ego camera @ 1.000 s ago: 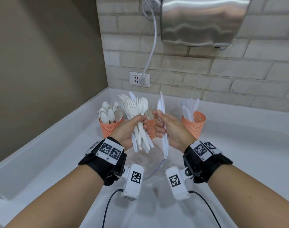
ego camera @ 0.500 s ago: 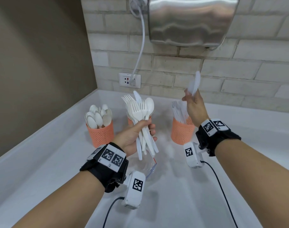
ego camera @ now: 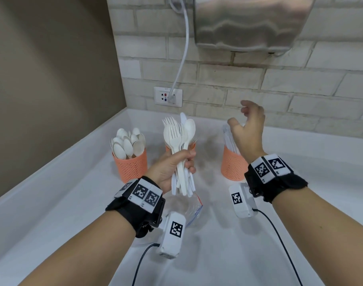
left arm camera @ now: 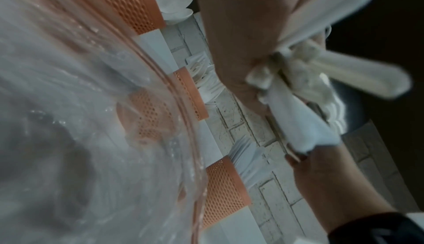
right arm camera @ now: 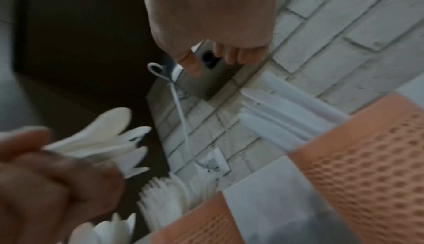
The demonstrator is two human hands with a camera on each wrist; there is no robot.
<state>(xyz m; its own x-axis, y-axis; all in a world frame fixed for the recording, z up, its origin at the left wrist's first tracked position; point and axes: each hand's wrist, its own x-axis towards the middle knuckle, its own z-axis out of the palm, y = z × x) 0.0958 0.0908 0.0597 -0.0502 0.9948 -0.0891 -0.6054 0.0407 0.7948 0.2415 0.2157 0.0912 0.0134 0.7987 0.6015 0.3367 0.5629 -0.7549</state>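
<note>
Now | left hand [ego camera: 170, 169] grips cutlery [ego camera: 179, 141] | right hand [ego camera: 247, 132] slack above knife cup [ego camera: 232, 168]

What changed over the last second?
The right hand carried a white knife from beside the bundle rightward to the knife cup and let go; it now hovers open above that cup. The left hand still holds the cutlery bundle; the spoon cup has not moved.

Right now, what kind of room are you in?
Likely a washroom or pantry corner: a steel hand dryer hangs on the tiled wall above a white counter, where orange mesh cups hold sorted plastic cutlery.
</note>
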